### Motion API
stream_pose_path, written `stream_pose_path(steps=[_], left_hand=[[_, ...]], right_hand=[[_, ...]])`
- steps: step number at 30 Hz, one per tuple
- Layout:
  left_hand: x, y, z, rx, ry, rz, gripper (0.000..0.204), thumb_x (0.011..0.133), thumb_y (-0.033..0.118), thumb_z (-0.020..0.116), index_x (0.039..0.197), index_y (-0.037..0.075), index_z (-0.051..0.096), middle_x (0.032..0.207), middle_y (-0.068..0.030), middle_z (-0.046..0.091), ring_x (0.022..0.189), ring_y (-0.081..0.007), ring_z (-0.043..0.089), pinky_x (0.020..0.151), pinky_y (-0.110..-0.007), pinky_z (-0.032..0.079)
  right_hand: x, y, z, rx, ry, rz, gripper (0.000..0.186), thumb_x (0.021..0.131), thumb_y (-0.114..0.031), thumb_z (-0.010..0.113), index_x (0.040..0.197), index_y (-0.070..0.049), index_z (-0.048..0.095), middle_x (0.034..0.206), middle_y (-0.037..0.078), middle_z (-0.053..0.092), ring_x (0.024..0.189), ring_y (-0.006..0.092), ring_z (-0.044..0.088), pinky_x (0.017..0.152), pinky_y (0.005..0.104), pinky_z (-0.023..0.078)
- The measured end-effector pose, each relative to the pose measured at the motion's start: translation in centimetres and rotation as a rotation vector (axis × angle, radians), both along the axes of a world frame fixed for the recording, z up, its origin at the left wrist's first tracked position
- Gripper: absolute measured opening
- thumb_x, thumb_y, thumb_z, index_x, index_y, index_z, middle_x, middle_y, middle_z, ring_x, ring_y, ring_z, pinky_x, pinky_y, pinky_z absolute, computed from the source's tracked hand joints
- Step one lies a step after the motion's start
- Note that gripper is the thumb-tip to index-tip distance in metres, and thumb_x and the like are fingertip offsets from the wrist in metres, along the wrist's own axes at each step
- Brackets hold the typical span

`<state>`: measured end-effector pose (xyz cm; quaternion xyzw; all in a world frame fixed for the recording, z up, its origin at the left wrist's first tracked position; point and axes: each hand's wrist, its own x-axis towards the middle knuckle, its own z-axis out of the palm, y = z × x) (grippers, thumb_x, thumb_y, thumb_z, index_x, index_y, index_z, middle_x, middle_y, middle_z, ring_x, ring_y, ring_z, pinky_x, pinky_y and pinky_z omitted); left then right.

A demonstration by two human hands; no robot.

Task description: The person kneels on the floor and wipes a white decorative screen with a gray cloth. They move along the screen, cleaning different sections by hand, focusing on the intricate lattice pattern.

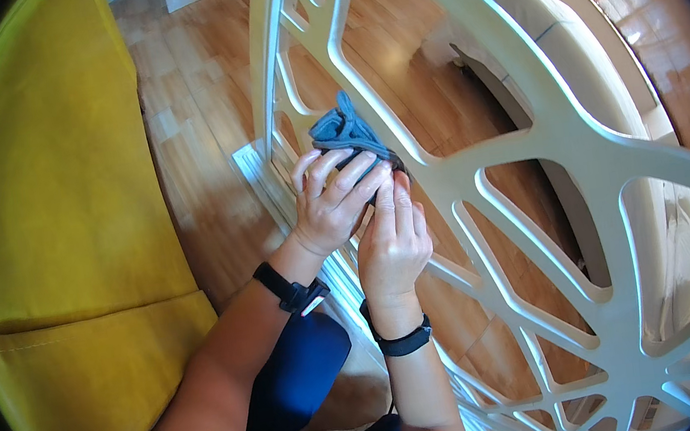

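A bunched grey-blue cloth (345, 129) sits at the fingertips of both hands, in front of a white openwork panel (452, 176) with large rounded cut-outs. My left hand (334, 195) curls its fingers over the cloth's near side. Close beside it, my right hand (397, 239) has its fingers pressed together against the cloth's lower right edge. The hands touch or nearly touch each other. Part of the cloth is hidden under the fingers, and whether it presses on the panel there I cannot tell. Each wrist wears a black band.
A yellow upholstered seat (57, 182) fills the left side. Wooden flooring (205, 95) runs behind and below the panel. Beyond the panel at right stands a piece of furniture with a pale cover (584, 57). A white base rail (259, 183) lies along the floor. My dark-clothed knee (300, 376) is below.
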<state>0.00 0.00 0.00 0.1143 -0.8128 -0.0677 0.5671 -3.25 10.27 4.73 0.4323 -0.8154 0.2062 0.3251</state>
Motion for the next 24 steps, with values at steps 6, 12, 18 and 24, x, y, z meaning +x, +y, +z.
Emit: stream_pose_path(steps=[6,12,18,24], left_hand=[[1.5,4.0,-2.0,-0.009,-0.204,-0.115,0.028,0.085,0.026,0.063,0.112,0.021,0.07,0.129,0.0082,0.057,0.116,-0.0156,0.046,0.099,-0.04,0.033],[2.6,8.3,0.8,0.403,-0.337,-0.344,0.033,0.084,0.023,0.063,0.115,0.013,0.067,0.119,0.0003,0.061,0.115,-0.0191,0.05,0.095,-0.039,0.035],[1.1,10.9,2.6,0.545,-0.185,-0.565,0.024,0.088,0.02,0.063,0.11,0.012,0.063,0.113,-0.0027,0.065,0.109,-0.0181,0.059,0.1,-0.037,0.035],[2.2,5.7,-1.9,0.172,-0.323,-0.38,0.03,0.091,0.022,0.058,0.12,0.018,0.064,0.128,0.0018,0.062,0.124,-0.0108,0.054,0.109,-0.042,0.025]], right_hand=[[0.4,2.9,1.3,0.409,0.086,-0.2,0.013,0.08,-0.01,0.064,0.087,-0.001,0.07,0.088,0.011,0.07,0.078,0.023,0.068,0.065,0.0334,0.054],[1.7,5.8,5.7,0.61,0.14,-0.248,0.011,0.078,-0.013,0.065,0.08,-0.003,0.067,0.083,0.009,0.065,0.074,0.0189,0.065,0.056,0.0312,0.054],[3.7,9.0,8.8,0.658,0.103,-0.244,0.037,0.072,-0.008,0.064,0.107,0.006,0.066,0.102,0.014,0.065,0.074,0.0184,0.061,0.058,0.0277,0.05],[2.8,5.6,3.4,0.644,0.137,-0.18,0.038,0.075,-0.011,0.061,0.109,0.005,0.064,0.105,0.015,0.061,0.077,0.018,0.059,0.058,0.0245,0.049]])
